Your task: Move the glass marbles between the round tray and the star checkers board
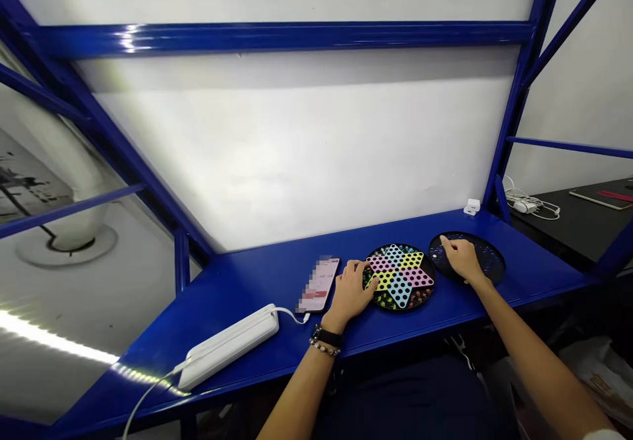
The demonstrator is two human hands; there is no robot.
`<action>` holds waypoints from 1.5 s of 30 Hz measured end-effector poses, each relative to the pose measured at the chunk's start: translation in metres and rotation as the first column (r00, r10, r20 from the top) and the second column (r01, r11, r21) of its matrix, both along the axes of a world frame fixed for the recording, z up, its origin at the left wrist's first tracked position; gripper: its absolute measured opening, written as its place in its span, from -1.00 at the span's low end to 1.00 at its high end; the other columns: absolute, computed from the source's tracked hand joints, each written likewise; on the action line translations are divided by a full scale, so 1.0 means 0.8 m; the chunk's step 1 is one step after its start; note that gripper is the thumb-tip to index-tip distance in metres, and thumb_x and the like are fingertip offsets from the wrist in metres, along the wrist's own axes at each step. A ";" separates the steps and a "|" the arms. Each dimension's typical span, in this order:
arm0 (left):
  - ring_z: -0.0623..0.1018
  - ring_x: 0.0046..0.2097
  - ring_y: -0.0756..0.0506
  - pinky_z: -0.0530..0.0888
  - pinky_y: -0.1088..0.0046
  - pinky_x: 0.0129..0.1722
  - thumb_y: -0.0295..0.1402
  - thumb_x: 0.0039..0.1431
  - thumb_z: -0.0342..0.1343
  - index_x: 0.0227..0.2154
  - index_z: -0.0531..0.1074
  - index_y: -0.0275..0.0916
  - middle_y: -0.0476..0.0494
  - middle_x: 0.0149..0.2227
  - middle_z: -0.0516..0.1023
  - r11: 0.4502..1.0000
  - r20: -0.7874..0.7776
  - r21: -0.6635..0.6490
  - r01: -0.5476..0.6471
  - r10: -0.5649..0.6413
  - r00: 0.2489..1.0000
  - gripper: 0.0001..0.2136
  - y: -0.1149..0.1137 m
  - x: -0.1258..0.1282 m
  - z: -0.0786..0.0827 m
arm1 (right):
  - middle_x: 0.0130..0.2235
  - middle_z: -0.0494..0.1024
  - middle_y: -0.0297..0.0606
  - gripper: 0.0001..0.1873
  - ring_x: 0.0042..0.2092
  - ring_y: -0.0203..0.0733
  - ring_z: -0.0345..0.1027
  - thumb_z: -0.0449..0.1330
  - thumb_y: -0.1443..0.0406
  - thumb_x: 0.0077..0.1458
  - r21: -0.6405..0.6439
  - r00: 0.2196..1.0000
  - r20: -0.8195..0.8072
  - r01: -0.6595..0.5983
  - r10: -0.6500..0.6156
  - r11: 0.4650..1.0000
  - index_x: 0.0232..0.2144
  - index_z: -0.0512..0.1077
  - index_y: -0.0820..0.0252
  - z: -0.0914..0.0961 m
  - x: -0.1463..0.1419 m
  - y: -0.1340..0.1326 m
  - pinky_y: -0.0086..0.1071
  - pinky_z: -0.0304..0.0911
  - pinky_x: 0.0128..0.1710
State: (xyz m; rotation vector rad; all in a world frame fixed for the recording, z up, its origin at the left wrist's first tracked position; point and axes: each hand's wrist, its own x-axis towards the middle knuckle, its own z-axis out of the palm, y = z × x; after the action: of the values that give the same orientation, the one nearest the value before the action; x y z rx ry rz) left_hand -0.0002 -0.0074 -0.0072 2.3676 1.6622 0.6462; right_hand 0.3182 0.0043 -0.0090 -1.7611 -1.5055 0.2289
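A round Chinese checkers board (pixel 398 275) lies on the blue tabletop, its star in pink, yellow and light blue with black holes. Small coloured pieces (pixel 420 296) sit in the pockets around the star. My left hand (pixel 352 289) rests at the board's left rim, fingers spread and thumb over the edge. To the right lies a round black tray (pixel 487 270) with small dark blue pieces in it. Over this tray is my right hand (pixel 461 256), fingers curled together; whatever is between the fingertips is hidden.
Left of the board lies a phone (pixel 324 283) showing a timer, with a white cable plugged in. A white power strip (pixel 230 344) lies near the front left edge. At the back right sits a small white charger (pixel 472 206). Blue metal frame bars (pixel 297 37) surround the table.
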 end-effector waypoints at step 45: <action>0.47 0.13 -0.27 0.41 0.08 0.12 -0.15 0.32 0.01 0.14 0.36 -0.17 -0.27 0.13 0.40 1.000 -0.014 -0.002 -0.001 0.001 1.000 -0.61 -0.001 0.001 0.001 | -0.34 0.53 -0.20 -0.44 -0.31 -0.18 0.38 -0.07 0.09 0.38 -0.402 0.765 0.418 -0.328 0.490 0.855 -0.57 0.46 0.14 0.004 -0.075 0.099 -0.38 0.09 -0.32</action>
State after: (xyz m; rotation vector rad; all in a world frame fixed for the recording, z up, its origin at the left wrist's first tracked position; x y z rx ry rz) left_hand 0.0008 -0.0078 -0.0067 2.3752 1.6684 0.6291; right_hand 0.2581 0.0835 -0.0057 -1.7833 -2.3684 0.2406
